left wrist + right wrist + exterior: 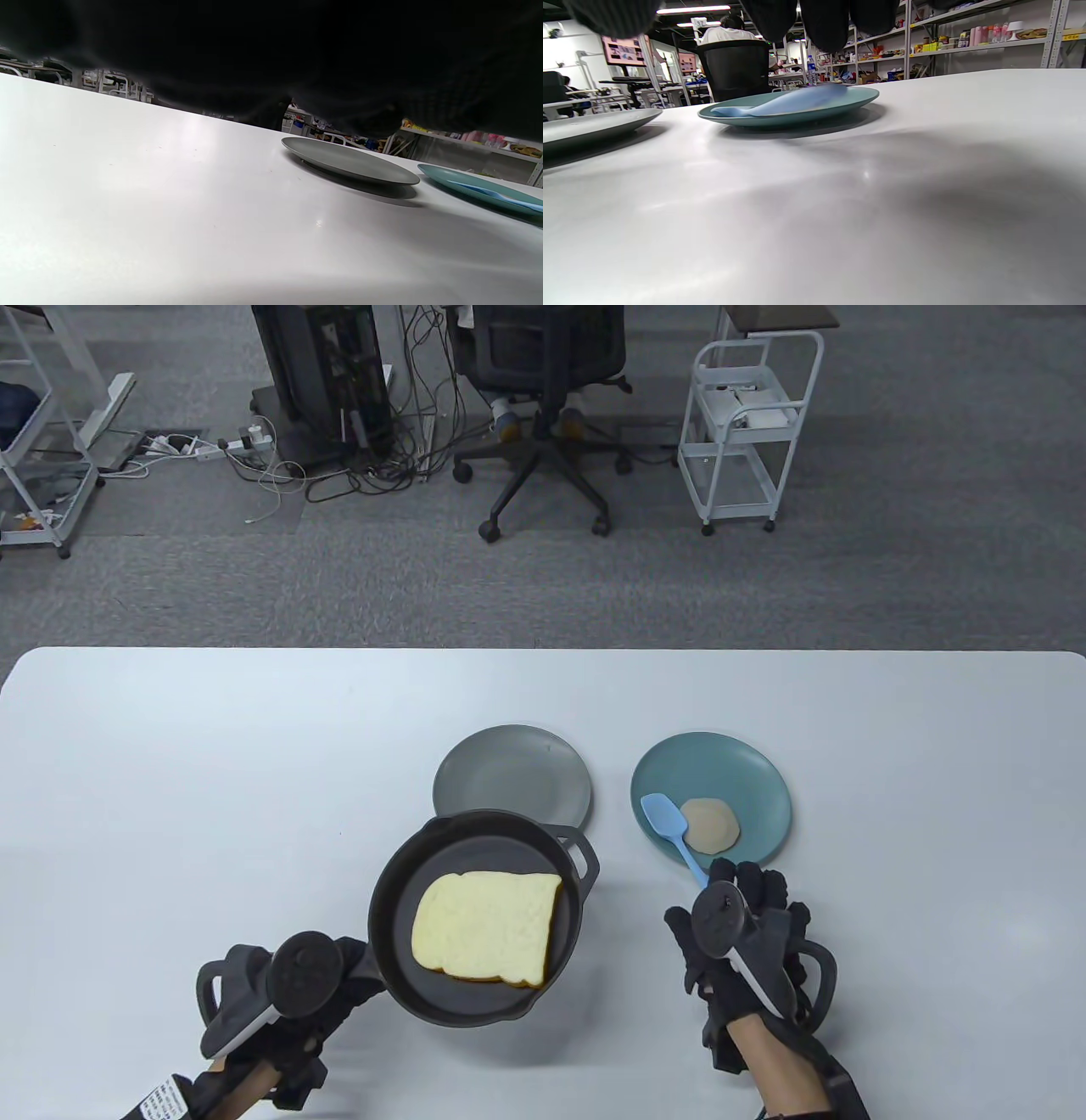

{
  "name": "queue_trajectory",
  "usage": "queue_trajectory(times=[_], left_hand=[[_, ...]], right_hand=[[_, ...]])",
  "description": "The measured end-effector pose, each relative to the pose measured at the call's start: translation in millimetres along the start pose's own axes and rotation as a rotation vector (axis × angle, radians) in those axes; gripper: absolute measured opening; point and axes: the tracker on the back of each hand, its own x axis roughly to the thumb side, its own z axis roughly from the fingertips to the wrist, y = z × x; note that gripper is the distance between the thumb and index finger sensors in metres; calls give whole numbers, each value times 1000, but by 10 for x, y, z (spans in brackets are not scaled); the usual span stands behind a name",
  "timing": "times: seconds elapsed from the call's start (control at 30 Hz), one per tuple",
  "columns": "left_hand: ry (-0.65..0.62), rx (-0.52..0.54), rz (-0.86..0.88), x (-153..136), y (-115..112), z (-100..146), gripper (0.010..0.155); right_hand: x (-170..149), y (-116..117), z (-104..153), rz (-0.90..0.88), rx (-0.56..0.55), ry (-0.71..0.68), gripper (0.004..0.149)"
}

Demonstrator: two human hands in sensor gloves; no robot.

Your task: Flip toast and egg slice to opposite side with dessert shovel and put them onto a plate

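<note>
Left hand [280, 984] holds pan [475, 916]; toast [488, 929] inside.

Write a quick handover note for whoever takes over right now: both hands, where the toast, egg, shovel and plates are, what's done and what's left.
Left hand: holds the black skillet by its handle; skillet appears lifted off the table.
Right hand: holds the blue dessert shovel, its blade resting on the teal plate.
Toast: in the skillet.
Egg slice: on the teal plate, beside the blade.
Grey plate: bare.
Done: egg plated.
Left: get the toast onto a plate; whether it has been flipped can't be told.
</note>
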Motion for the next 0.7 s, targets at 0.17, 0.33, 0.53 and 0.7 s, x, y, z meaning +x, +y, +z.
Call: queue_trajectory(times=[0.17, 0.33, 0.53, 0.7], left_hand=[[2, 11, -35, 23, 2, 14, 41], [-13, 13, -68, 48, -10, 21, 41], [-21, 12, -81, 65, -18, 26, 41], [-19, 13, -107, 67, -13, 24, 41]], right_hand=[[181, 89, -327, 128, 59, 64, 77], [405, 205, -483, 340, 113, 102, 75], [506, 239, -551, 487, -5, 126, 62], [398, 209, -614, 352, 17, 140, 61]])
